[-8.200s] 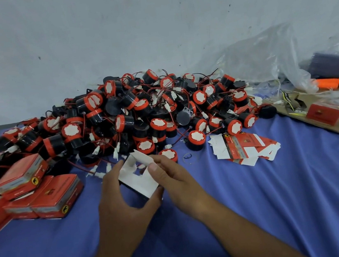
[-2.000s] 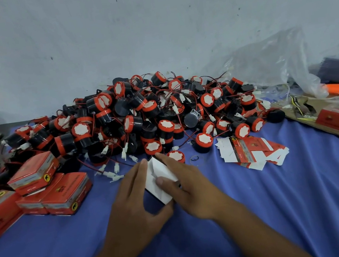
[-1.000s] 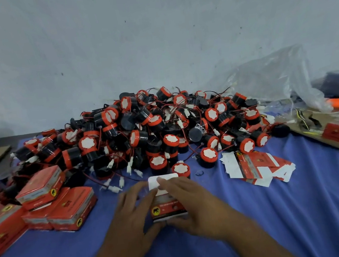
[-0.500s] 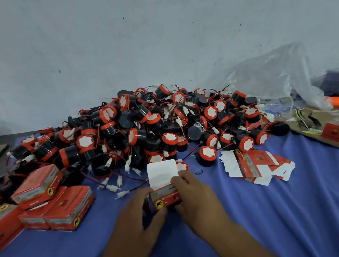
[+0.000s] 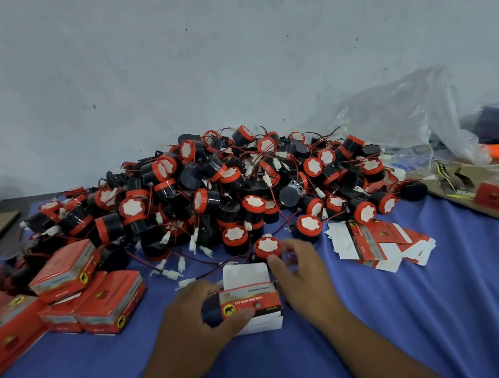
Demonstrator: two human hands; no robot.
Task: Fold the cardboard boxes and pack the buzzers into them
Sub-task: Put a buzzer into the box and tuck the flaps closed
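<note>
A small red cardboard box (image 5: 250, 303) stands on the blue cloth, its white lid flap up at the back. My left hand (image 5: 192, 320) grips it, thumb on its front face. My right hand (image 5: 300, 274) is just right of the box, fingers spread and loosely curled, holding nothing, its fingertips near a red-capped black buzzer (image 5: 267, 247). Behind lies a large pile of buzzers (image 5: 210, 194) with red wires. A stack of flat unfolded boxes (image 5: 379, 243) lies to the right.
Several closed red boxes (image 5: 90, 292) are stacked at the left. A cardboard sheet (image 5: 498, 207) with a red box, clear plastic bags (image 5: 407, 117) and orange items sit at the right. A white wall stands behind the table.
The flat white blank was folded into an upright red box. My right hand has let go of it and moved up-right toward the nearest buzzer.
</note>
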